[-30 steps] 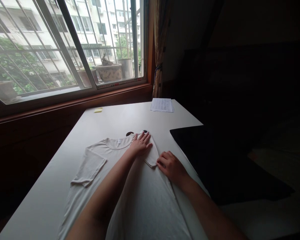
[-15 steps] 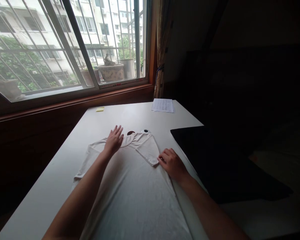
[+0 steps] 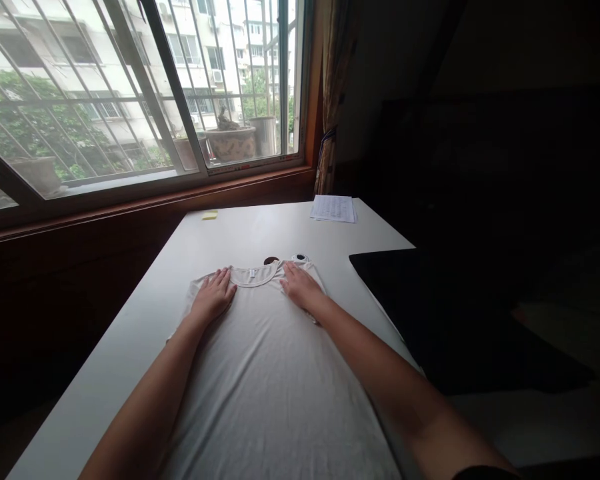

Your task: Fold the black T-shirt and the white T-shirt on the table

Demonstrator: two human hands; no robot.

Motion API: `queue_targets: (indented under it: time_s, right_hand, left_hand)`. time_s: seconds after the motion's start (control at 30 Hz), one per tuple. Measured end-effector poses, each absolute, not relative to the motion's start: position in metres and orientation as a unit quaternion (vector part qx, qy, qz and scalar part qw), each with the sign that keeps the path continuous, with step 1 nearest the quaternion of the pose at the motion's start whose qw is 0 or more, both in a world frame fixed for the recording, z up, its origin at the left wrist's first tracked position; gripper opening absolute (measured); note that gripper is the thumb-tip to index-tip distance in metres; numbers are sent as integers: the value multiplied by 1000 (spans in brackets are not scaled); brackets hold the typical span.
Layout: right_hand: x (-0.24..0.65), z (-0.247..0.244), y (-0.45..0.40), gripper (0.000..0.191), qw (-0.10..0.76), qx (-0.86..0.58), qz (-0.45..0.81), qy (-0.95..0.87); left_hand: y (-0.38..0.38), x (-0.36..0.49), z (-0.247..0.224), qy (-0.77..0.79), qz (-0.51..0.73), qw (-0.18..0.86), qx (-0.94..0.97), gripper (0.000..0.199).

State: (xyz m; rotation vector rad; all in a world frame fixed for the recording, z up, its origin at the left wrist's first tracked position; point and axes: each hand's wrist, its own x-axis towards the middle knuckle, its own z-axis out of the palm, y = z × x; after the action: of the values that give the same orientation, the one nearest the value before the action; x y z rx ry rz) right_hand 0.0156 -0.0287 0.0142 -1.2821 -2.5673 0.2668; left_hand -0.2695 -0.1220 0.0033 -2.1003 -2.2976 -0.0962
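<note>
Right hand (image 3: pixel 299 287), moved up, is lying right of the collar (image 3: pixel 253 285), left hand (image 3: pixel 213 296) left of it. Both are resting open on the shirt (image 3: pixel 280 373).

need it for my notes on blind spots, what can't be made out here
Head view:
Off-white fabric shirt: lower hem cut off by the picture's bottom edge.
Part of its shoulder: covered by the right hand.
Small white rectangular label: print too small to read.
Flat dark round object: lower part hidden by the shirt.
White printed paper sheets: text too small.
</note>
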Motion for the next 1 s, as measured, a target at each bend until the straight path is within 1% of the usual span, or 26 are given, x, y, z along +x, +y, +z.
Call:
queue_targets:
  time_s: [0.13,0.33,1.0]
  right_hand:
    - [15,3,-13,69,91,-453,102,-881]
    - [20,4,8,70,63,-462,108,-878]
    - [2,2,77,74,40,-469,99,-877]
  left_hand:
    - [-120,-270,6,-744,-30,6,-668,64]
    - [-103,-272,7,-747,-31,4,-664,66]
    - [-38,-292,8,-753,-33,-14,-657,67]
